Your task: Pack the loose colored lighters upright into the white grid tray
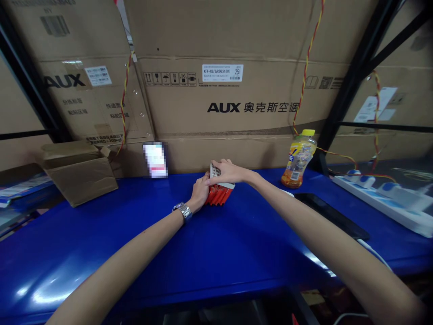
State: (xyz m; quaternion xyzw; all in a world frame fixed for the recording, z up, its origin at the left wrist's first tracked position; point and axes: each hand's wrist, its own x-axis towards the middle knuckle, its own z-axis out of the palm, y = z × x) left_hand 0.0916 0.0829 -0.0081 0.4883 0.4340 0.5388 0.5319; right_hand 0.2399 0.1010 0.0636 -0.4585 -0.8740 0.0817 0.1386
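Observation:
A small stack of flat red-orange items [221, 197] stands on the blue table [209, 253] near its back edge, with a white and grey piece on top [214, 172]. My left hand [200, 192], with a metal watch on the wrist, is pressed against the stack's left side, fingers closed on it. My right hand [226, 172] lies over the top of the stack, fingers curled around the white piece. Both arms reach far forward across the table.
A yellow-capped bottle of orange drink [299, 159] stands to the right of the stack. A black flat device [331, 215] and a white power strip [382, 198] lie further right. An open cardboard box [79, 174] sits at the left. Large cardboard cartons [237, 104] wall off the back.

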